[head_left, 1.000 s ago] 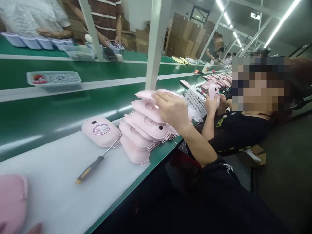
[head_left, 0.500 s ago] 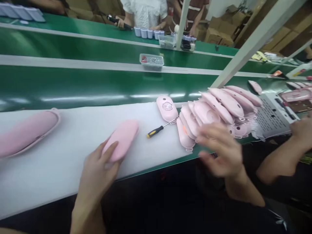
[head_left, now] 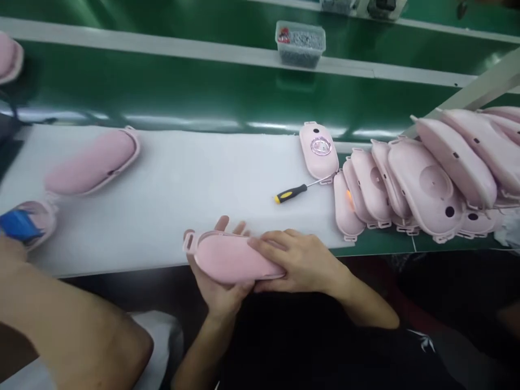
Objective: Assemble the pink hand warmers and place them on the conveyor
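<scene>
I hold a smooth, rounded pink case (head_left: 229, 257) of hard-looking plastic just in front of me, at the near edge of the counter (head_left: 377, 245); a slotted tab juts from its left end. The fingers of my left hand (head_left: 219, 290) cup it from below and behind, while those of my right hand (head_left: 304, 265) close over its right end. Beyond it spreads a flat white sheet (head_left: 195, 184), matte and soft-looking. On this a screwdriver (head_left: 290, 194), black and yellow in the handle, points its slim metal shaft at the lower end of an oval-emblem case (head_left: 319, 165), whose emblem shines in a glossy ring. To the right, similar pink cases (head_left: 426, 184) lean in an overlapping heap, some with round hollows and dark dots. Farther back, a clear plastic tub (head_left: 300, 58), boxy and thin-walled, holds many small grey metallic bits (head_left: 304, 39) and something red in one corner. At far left, beside another pink case (head_left: 91, 162), a hollow pink shell (head_left: 45, 216) has something blue (head_left: 20, 225) at its opening, next to a co-worker's hand (head_left: 12, 249).
</scene>
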Demonstrator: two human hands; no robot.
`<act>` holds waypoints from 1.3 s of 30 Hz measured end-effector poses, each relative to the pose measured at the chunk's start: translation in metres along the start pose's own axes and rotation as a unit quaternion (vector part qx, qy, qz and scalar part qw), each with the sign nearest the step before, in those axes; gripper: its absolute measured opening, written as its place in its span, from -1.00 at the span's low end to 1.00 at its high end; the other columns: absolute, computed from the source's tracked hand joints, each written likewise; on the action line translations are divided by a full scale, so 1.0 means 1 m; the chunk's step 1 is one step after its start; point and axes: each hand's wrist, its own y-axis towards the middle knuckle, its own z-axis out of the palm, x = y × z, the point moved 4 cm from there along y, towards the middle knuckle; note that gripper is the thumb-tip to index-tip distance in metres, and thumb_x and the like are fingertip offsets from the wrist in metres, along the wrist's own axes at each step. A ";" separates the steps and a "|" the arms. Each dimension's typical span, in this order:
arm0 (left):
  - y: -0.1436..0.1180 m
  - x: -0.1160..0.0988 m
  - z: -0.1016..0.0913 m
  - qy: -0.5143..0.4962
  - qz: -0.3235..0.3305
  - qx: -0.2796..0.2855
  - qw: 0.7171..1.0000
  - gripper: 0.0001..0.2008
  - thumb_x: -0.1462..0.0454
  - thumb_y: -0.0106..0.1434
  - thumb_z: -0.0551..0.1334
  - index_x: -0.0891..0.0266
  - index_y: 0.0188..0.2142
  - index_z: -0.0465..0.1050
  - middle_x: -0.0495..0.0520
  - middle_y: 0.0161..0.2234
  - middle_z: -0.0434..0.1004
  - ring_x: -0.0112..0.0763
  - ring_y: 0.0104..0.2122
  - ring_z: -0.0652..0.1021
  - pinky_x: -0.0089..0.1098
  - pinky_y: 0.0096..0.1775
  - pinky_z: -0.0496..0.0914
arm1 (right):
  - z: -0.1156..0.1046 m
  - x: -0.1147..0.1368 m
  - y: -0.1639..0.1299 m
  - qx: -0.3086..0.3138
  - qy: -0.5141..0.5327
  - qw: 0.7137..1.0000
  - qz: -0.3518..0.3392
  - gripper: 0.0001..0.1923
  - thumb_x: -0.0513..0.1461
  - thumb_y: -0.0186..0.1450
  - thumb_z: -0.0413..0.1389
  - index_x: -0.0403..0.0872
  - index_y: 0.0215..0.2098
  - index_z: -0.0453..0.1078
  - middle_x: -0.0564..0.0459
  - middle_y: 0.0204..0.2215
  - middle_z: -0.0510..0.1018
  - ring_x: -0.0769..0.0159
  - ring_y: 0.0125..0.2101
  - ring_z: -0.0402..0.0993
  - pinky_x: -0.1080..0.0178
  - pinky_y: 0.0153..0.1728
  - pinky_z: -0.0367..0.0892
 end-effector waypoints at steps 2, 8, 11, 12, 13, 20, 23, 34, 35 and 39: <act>-0.005 0.010 0.016 -0.027 -0.014 0.020 0.999 0.07 -0.07 0.13 0.70 -0.22 0.53 0.28 0.26 0.45 0.45 0.02 0.20 0.71 -0.11 0.18 0.67 | 0.002 0.002 -0.001 0.052 0.041 0.998 0.021 0.04 0.37 0.41 0.23 0.09 0.64 0.12 -0.10 0.30 0.65 0.05 0.03 0.73 0.17 -0.27 0.62; 0.005 0.014 0.019 -0.016 0.009 0.041 0.999 0.04 -0.03 0.07 0.71 0.05 0.48 0.45 0.28 0.30 0.62 0.09 0.24 0.68 -0.18 0.25 0.60 | -0.011 -0.020 -0.005 -0.047 0.157 0.985 0.050 -0.27 -0.05 0.67 0.04 0.15 0.69 -0.13 -0.03 0.28 0.67 0.17 0.04 0.77 0.20 -0.12 0.69; 0.010 0.011 0.025 -0.033 0.005 0.082 0.996 -0.01 0.05 0.08 0.72 -0.01 0.46 0.48 0.23 0.27 0.67 0.07 0.20 0.71 -0.18 0.22 0.64 | -0.014 -0.019 -0.008 -0.125 0.126 0.983 0.045 -0.36 -0.28 0.64 -0.06 0.16 0.63 0.06 -0.11 0.60 0.28 0.17 0.40 0.54 0.22 0.01 0.71; 0.010 0.010 0.029 -0.042 -0.002 0.102 0.994 0.01 0.10 0.07 0.73 -0.02 0.47 0.47 0.22 0.26 0.68 0.05 0.18 0.72 -0.18 0.20 0.65 | -0.014 -0.015 -0.007 -0.122 0.102 0.986 0.044 -0.38 -0.30 0.62 -0.05 0.18 0.59 0.16 -0.08 0.65 0.16 0.16 0.46 0.46 0.25 -0.02 0.71; 0.010 0.009 0.032 -0.053 -0.011 0.119 0.991 0.02 0.14 0.05 0.74 -0.02 0.48 0.47 0.23 0.24 0.70 0.05 0.16 0.74 -0.19 0.19 0.66 | -0.014 -0.010 -0.005 -0.113 0.078 0.989 0.049 -0.41 -0.29 0.61 -0.03 0.20 0.54 0.26 -0.06 0.66 0.11 0.15 0.47 0.46 0.27 -0.08 0.72; 0.007 0.016 0.030 -0.065 -0.030 0.092 0.993 0.05 0.19 -0.09 0.77 0.10 0.42 0.55 0.21 0.19 0.74 0.00 0.11 0.75 -0.30 0.13 0.68 | -0.017 0.007 0.003 -0.087 0.022 0.996 0.029 -0.64 -0.21 0.58 -0.01 -0.02 0.09 0.63 -0.13 0.60 0.29 0.03 0.35 0.57 0.11 -0.03 0.74; 0.003 0.023 0.021 -0.047 -0.018 0.095 0.994 0.08 0.09 -0.05 0.76 0.08 0.46 0.50 0.19 0.32 0.65 -0.04 0.30 0.65 -0.35 0.32 0.54 | -0.015 0.006 -0.003 -0.126 0.115 0.985 -0.036 -0.47 -0.29 0.58 -0.14 -0.18 0.45 0.33 -0.26 0.59 0.29 0.17 0.55 0.31 0.06 0.42 0.52; -0.002 0.027 0.026 -0.073 -0.051 0.079 0.993 0.10 0.13 -0.08 0.74 0.12 0.46 0.50 0.22 0.22 0.70 0.08 0.29 0.65 -0.17 0.37 0.51 | 0.002 0.014 -0.001 -0.090 0.109 0.990 -0.011 -0.31 -0.26 0.50 0.02 -0.31 0.55 0.16 -0.32 0.54 0.38 0.18 0.63 0.17 -0.01 0.58 0.31; -0.003 0.029 0.024 -0.068 -0.049 0.072 0.994 0.10 0.10 -0.09 0.74 0.14 0.45 0.50 0.23 0.23 0.70 0.11 0.28 0.65 -0.17 0.36 0.52 | 0.001 0.013 -0.002 -0.102 0.116 0.988 -0.007 -0.32 -0.26 0.50 0.00 -0.31 0.55 0.17 -0.33 0.54 0.38 0.17 0.61 0.20 -0.03 0.57 0.33; -0.008 0.037 0.016 -0.039 -0.040 0.068 0.996 0.08 0.03 -0.04 0.72 0.14 0.46 0.49 0.21 0.33 0.63 0.13 0.32 0.61 -0.22 0.35 0.52 | 0.000 0.012 -0.006 -0.145 0.136 0.980 0.006 -0.36 -0.27 0.52 -0.12 -0.30 0.53 0.17 -0.33 0.52 0.42 0.17 0.58 0.27 -0.08 0.54 0.37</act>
